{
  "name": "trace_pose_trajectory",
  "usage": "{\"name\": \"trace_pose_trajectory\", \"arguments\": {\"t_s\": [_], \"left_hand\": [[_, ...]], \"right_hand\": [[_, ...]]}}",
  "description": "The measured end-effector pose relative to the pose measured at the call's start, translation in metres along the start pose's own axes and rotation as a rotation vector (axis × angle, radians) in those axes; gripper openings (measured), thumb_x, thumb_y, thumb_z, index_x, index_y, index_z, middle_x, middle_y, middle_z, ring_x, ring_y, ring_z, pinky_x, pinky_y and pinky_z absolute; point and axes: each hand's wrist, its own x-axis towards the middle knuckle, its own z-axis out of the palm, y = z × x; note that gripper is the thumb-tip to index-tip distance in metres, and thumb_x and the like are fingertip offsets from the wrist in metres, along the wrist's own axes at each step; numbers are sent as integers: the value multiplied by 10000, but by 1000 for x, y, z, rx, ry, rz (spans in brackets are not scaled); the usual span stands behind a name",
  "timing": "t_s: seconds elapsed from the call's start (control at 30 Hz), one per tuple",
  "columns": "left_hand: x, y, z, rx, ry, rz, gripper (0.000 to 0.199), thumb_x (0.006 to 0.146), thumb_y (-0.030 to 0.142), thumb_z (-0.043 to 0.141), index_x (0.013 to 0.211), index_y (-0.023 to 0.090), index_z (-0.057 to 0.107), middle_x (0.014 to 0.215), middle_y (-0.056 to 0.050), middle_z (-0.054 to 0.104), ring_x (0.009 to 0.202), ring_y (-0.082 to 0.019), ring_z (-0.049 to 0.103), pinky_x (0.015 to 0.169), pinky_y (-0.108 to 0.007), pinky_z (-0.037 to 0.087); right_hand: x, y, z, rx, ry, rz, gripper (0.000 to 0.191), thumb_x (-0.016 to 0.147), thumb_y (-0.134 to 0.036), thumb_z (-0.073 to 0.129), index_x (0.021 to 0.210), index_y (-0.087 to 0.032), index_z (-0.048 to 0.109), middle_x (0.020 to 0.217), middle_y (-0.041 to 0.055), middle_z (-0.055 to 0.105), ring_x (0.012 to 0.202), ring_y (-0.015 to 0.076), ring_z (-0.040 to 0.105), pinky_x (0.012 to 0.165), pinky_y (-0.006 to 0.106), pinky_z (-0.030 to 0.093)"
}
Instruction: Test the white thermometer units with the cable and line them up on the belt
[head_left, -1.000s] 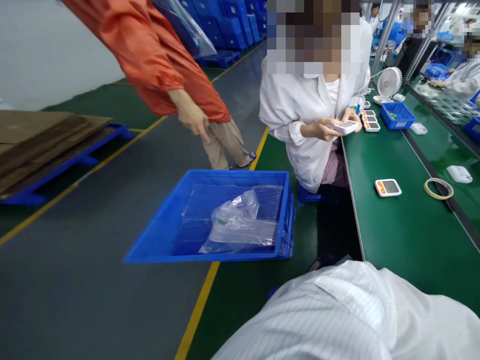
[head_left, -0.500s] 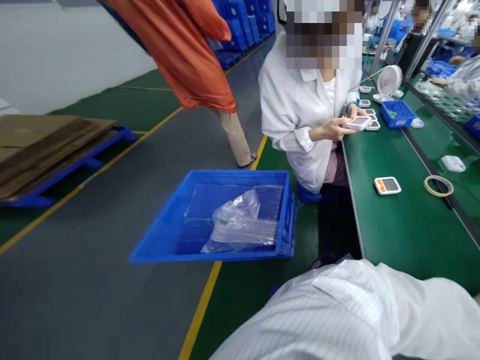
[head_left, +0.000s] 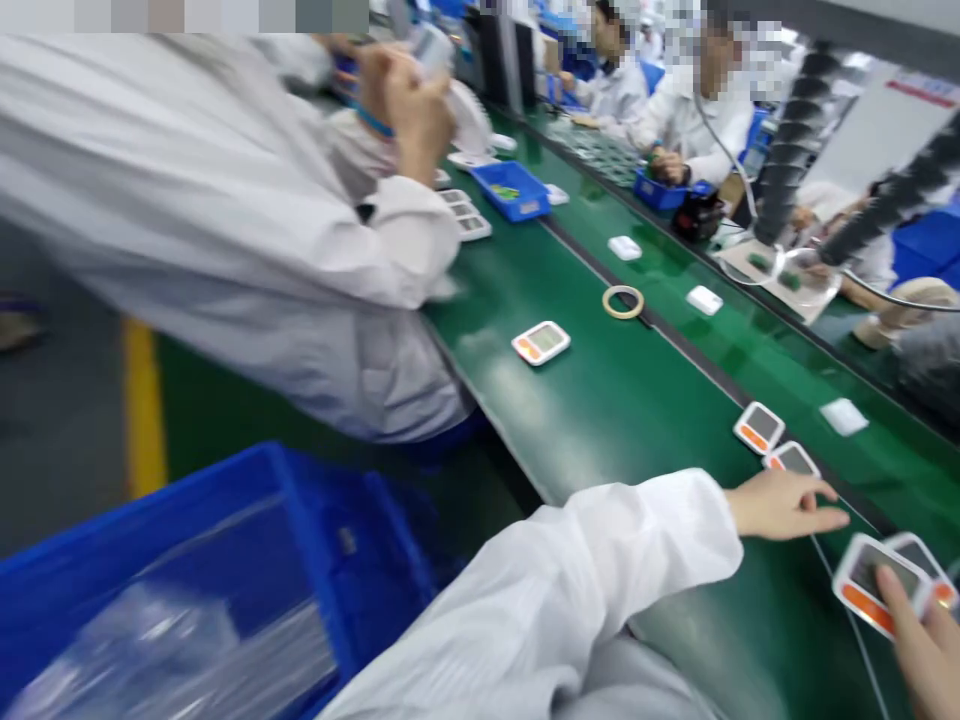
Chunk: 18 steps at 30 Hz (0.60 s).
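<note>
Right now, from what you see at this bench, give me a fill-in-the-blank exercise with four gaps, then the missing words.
1. The right hand has its ____ over the screen of a white device.
2. The left hand comes out of a sleeve coloured ____.
3. The pale yellow ring on the green bench is a roll of ____.
4. The large crate at lower left, holding clear plastic, is coloured ____.

Missing words: thumb; white; tape; blue.
</note>
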Motion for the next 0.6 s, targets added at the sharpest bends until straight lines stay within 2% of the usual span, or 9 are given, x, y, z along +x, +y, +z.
{"name": "trace_pose_trajectory", "arguments": {"t_s": [0.07,0.1,0.17,0.23,0.3,0.43,0.53,0.6], "left_hand": [[-10,1,27,-233,-230,-47,628,805,483,727,1320,183,528,820,1,646,725,-152,648,709,-270,527],[-13,0,37,-336,-274,-106,645,793,456,743,1327,181,508,786,11,637,666,-143,640,653,-264,524],[-15,-4,45,-508,-271,-213,602,784,393,755,1285,159,518,737,19,622,584,-123,613,579,-249,509],[-11,-10,40,-645,-233,-267,519,787,380,749,1199,132,555,713,14,622,538,-102,586,541,-228,488],[-5,-13,29,-724,-263,-270,506,758,430,770,1117,121,592,708,1,635,524,-92,577,522,-213,469],[0,-16,11,-707,-392,-255,605,640,508,843,1054,113,646,705,-19,657,531,-93,578,518,-211,464],[0,-16,6,-664,-396,-229,631,639,513,837,1093,112,662,728,-32,669,529,-88,568,512,-208,458],[2,-16,-2,-599,-302,-196,614,669,513,808,1108,106,670,747,-49,678,531,-98,570,508,-219,465]], "right_hand": [[-2,-12,11,187,-3,121,559,842,-676,562,1055,-181,707,914,120,720,915,364,679,734,429,554],[-3,-19,16,249,5,155,613,824,-709,548,1027,-154,710,929,131,722,943,366,671,756,417,548],[-6,-29,22,359,7,178,674,834,-747,493,1006,-131,704,956,141,717,933,337,664,776,383,541],[-9,-34,22,481,-89,116,639,866,-721,484,1037,-140,689,1012,130,704,914,292,657,788,346,538],[-11,-34,18,498,-193,27,555,875,-672,527,991,-155,691,946,102,702,843,253,648,767,316,529],[-10,-31,10,274,-210,-30,510,875,-628,510,742,-166,680,615,42,618,590,205,573,602,293,467],[-11,-33,12,138,-255,-30,492,869,-584,472,673,-179,673,606,53,634,572,217,582,591,309,458],[-12,-35,16,103,-297,-34,479,877,-570,462,769,-180,717,665,60,672,600,225,607,605,314,470]]}}
